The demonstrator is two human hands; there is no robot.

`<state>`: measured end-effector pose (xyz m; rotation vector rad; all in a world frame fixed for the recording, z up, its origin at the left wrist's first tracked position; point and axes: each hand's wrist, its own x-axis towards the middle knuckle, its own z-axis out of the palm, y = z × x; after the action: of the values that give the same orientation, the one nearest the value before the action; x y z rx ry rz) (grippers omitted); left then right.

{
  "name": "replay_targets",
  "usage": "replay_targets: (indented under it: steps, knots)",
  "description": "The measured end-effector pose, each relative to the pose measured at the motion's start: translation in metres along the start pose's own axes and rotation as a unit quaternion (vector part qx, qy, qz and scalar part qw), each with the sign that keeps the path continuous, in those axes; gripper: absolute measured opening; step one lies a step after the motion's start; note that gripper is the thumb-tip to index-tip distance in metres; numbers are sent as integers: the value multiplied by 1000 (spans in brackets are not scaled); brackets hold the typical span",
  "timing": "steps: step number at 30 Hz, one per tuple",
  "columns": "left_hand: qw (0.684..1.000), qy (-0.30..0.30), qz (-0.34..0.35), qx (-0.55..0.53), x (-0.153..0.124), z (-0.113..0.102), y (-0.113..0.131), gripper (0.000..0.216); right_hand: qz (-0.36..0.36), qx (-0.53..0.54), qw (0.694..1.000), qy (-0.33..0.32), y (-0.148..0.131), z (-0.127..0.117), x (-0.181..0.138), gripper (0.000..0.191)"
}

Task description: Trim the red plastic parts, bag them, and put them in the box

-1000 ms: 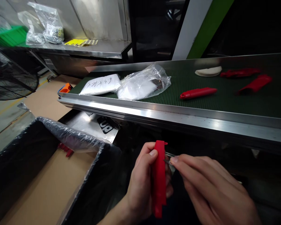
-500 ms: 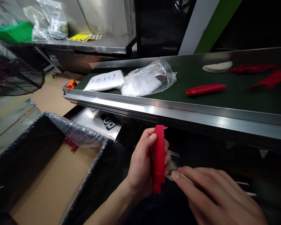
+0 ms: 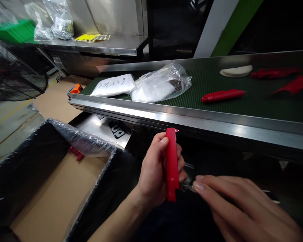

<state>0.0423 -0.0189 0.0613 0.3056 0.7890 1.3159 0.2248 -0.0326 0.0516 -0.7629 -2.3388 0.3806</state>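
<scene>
My left hand (image 3: 153,168) is wrapped round a long red plastic part (image 3: 171,164), held nearly upright in front of the belt's edge. The part has a stepped notch near its lower end and a small shiny bit sticking out at its top. My right hand (image 3: 237,201) pinches a small knife (image 3: 188,187) between thumb and fingertips. Its thin metal blade points left at the notched lower end of the part; whether it touches, I cannot tell. Most of the knife's handle is hidden by the fingers.
Beyond my hands runs a green conveyor belt (image 3: 195,80) with a metal rail (image 3: 166,112). On it lie white bags (image 3: 113,85), a red part (image 3: 223,96), more red pieces (image 3: 294,85) and a pale curved piece (image 3: 236,71). Left stand a black-lined box (image 3: 22,161) and a fan (image 3: 15,70).
My right hand with the knife has moved a little right, drawing the blade away from the red part. My left hand has raised the part slightly and turned it a little.
</scene>
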Motion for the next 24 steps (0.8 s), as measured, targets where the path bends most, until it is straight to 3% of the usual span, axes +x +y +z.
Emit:
replay_targets:
  steps: [8,14,18,24]
  knots:
    - [1000,12,-2,-9,-1,1,-1,14,-31,19,999,-20,6,1,-4,44]
    - [999,-1,-15,42,-10,3,-7,18,75,38,990,116,10,0,10,38]
    - [992,-33,-23,121,-17,0,-14,25,122,34,981,149,10,2,19,35]
    - [983,-12,-44,177,-22,-1,-21,26,61,-21,995,73,21,-9,18,38]
